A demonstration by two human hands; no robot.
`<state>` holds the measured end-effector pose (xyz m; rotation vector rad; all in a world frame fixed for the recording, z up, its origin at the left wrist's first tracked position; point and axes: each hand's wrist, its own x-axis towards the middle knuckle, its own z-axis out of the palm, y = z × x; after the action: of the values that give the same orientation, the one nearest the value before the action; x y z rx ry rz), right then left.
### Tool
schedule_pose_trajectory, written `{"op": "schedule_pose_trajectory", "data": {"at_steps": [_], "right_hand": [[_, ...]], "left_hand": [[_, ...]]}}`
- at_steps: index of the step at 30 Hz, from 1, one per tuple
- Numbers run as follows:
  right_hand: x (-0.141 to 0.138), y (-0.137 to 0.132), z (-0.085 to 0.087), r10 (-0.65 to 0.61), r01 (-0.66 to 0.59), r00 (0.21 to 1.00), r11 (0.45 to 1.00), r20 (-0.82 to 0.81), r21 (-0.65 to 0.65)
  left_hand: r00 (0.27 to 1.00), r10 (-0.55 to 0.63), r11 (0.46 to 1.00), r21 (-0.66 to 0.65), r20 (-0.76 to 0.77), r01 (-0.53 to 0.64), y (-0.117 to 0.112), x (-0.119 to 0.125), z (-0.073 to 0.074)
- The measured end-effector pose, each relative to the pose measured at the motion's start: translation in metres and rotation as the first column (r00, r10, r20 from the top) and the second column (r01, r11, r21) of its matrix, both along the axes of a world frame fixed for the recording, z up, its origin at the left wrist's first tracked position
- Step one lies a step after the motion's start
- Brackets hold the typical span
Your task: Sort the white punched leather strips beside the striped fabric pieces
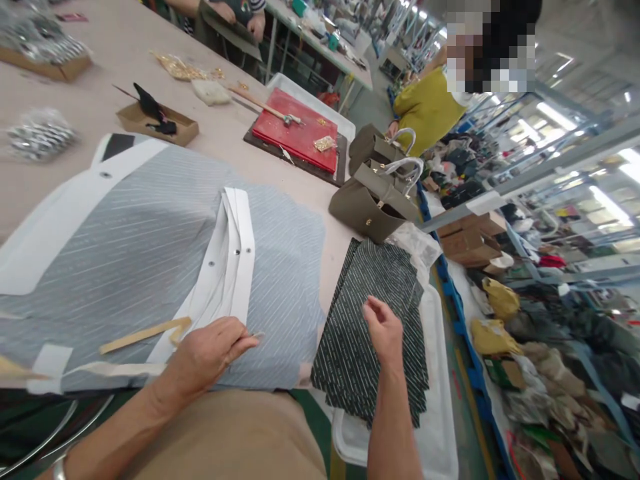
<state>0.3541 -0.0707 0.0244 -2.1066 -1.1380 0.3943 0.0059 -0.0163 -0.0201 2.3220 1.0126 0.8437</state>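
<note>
My left hand (210,357) rests on the near edge of a grey striped fabric sheet (150,247), its fingers pinched on something small I cannot make out. Just above it lie stacked white strips with metal snaps (233,253). A tan strip (145,333) lies left of that hand. My right hand (384,327) hovers over a stack of dark green striped fabric pieces (370,320) in a white tray (440,427), fingers loosely curled and holding nothing.
Two olive handbags (375,193) stand at the table's right edge. Behind them lie a red mat with a hammer (300,130) and a cardboard box (157,123). A person in yellow (430,107) stands beyond. Cluttered goods fill the floor at right.
</note>
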Motion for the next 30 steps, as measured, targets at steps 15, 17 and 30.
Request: {"op": "schedule_pose_trajectory", "data": {"at_steps": [15, 17, 30], "right_hand": [[-0.164, 0.035, -0.010, 0.829, -0.851, 0.521, 0.522, 0.203, 0.055], [-0.175, 0.042, -0.013, 0.796, -0.808, 0.590, 0.581, 0.137, 0.102], [-0.193, 0.173, -0.068, 0.245, -0.270, 0.656, 0.960, -0.714, 0.082]], "left_hand": [[0.994, 0.077, 0.976, -0.210, 0.072, -0.061, 0.001, -0.010, 0.001], [0.994, 0.062, 0.972, -0.229, 0.089, -0.040, 0.005, -0.013, 0.004], [0.962, 0.242, 0.869, -0.469, 0.130, -0.155, 0.022, -0.016, -0.017]]}}
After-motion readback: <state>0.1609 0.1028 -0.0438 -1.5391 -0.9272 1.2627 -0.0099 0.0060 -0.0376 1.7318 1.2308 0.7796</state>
